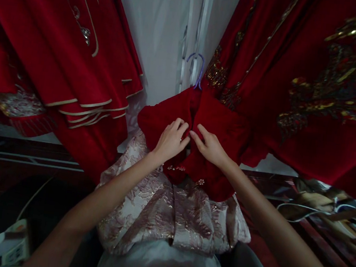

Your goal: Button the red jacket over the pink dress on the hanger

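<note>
A short red jacket (221, 121) hangs in front of me on a hanger with a purple hook (201, 69). Its two front edges meet in the middle, and small sparkling trims show lower down. My left hand (173, 139) has its fingers bent over the left front edge, pinching the cloth. Close beside it, my right hand (208, 145) grips the right front edge, thumb toward the opening. Whatever lies under the fingertips is too small to make out. Below the jacket, a pale pink brocade garment (135, 215) with a metallic sheen spreads across my lap.
Red garments with pale piping (85, 66) hang at the left. Another red garment with gold embroidery (326, 139) hangs at the right. A power strip (11, 247) with a cord sits at lower left. White cables (301, 207) and clutter lie at the right.
</note>
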{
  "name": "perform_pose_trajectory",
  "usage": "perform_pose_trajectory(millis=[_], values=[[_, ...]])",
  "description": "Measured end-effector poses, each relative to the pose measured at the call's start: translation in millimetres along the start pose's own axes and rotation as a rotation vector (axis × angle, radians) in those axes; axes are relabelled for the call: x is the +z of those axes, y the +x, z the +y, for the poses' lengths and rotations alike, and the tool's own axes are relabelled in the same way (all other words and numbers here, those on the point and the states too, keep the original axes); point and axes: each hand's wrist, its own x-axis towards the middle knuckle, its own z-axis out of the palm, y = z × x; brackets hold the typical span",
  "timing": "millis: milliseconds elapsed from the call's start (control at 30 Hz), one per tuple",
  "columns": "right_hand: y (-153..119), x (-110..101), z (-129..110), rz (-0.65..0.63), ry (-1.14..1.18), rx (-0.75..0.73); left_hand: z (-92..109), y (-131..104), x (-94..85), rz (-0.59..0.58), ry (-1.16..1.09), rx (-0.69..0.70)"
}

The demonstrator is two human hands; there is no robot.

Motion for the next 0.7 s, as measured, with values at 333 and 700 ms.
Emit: perform_pose_trajectory(millis=[333,700], values=[[-25,24,5,0.127,0.625,0.111,-5,-22,37.9,0.229,-0.631,-0.319],[-16,25,6,0.163,0.668,0.134,-10,-26,29.1,0.209,-0.793,-0.389]])
